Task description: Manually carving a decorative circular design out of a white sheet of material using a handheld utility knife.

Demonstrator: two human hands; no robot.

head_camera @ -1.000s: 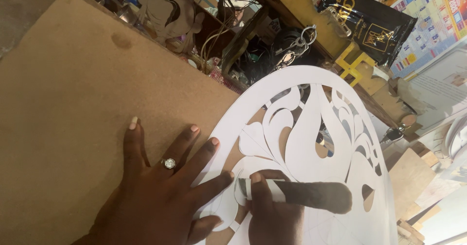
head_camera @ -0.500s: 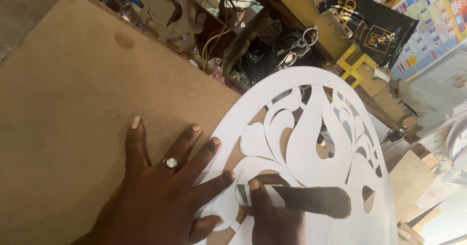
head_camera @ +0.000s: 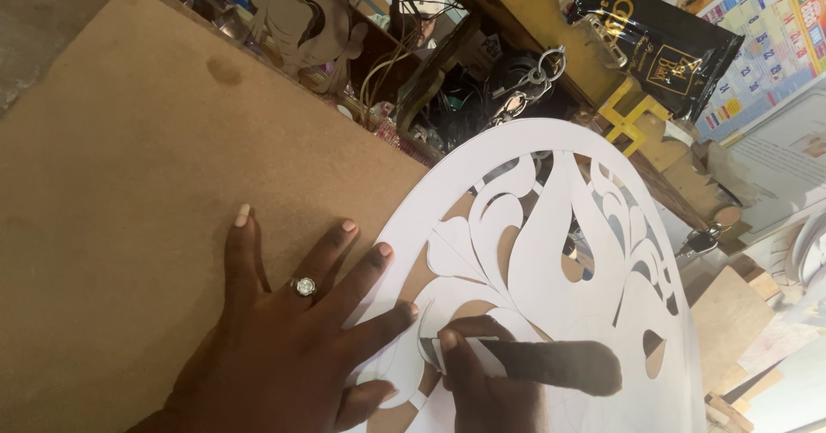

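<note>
Left hand flat, palm down, fingers spread wide and pointing up and to the right. Ring on one finger. Thumb low at the right, angled toward the other hand; tips of two fingers well forward, nails showing. Wrist and forearm leaving the frame at the bottom left.

Right hand low at the bottom edge, just right of the left thumb, curled into a tight grip around a dark pen-like tool. Thumb laid along the tool's near end, pressing down. Knuckles bent, back of hand partly cut off by the frame. Hands close together, nearly touching at the thumbs.
</note>
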